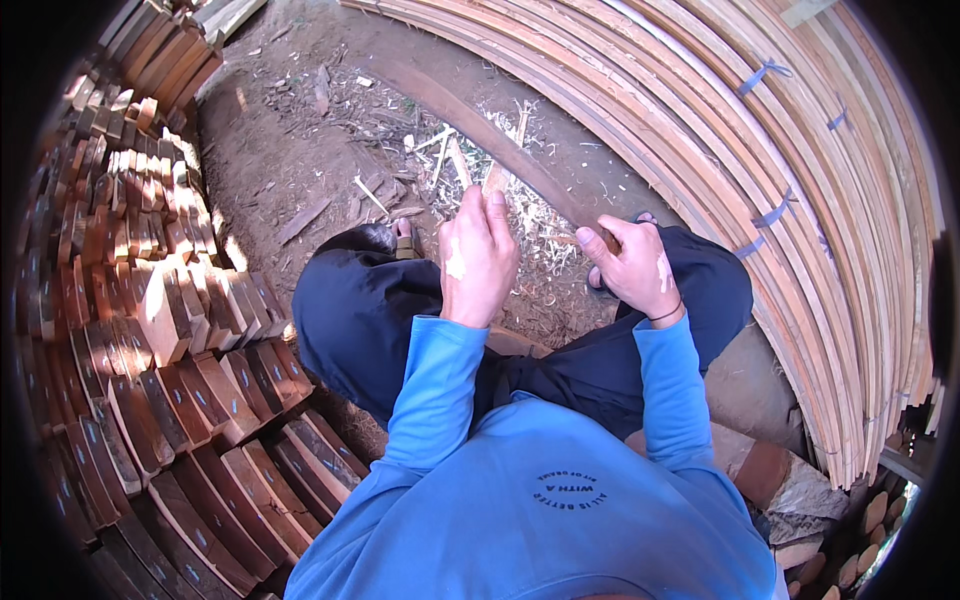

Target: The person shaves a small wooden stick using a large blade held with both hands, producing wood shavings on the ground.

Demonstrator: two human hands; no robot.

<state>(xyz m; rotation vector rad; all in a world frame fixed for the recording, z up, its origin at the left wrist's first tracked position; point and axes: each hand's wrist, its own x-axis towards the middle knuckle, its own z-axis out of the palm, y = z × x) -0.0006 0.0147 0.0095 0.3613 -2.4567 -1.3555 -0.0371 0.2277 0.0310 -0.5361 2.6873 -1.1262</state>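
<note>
My left hand is closed in front of me, its thumb and fingers pinching a short pale strip of wood that points away from me. To its right, my right hand is closed too, with the thumb toward the left hand. A thin brown end sticks out of the right fist; the rest is hidden by the fingers. A long, flat brown strip runs from the far left down to the right fist. Whether that fist grips it, I cannot tell. Pale shavings litter the dirt below both hands.
Stacked brown wood blocks rise along my left side. On the right, long pale boards lie bundled with blue ties. My bent legs flank the shavings, sandalled feet at their edges. Wood chips are scattered over the dirt floor.
</note>
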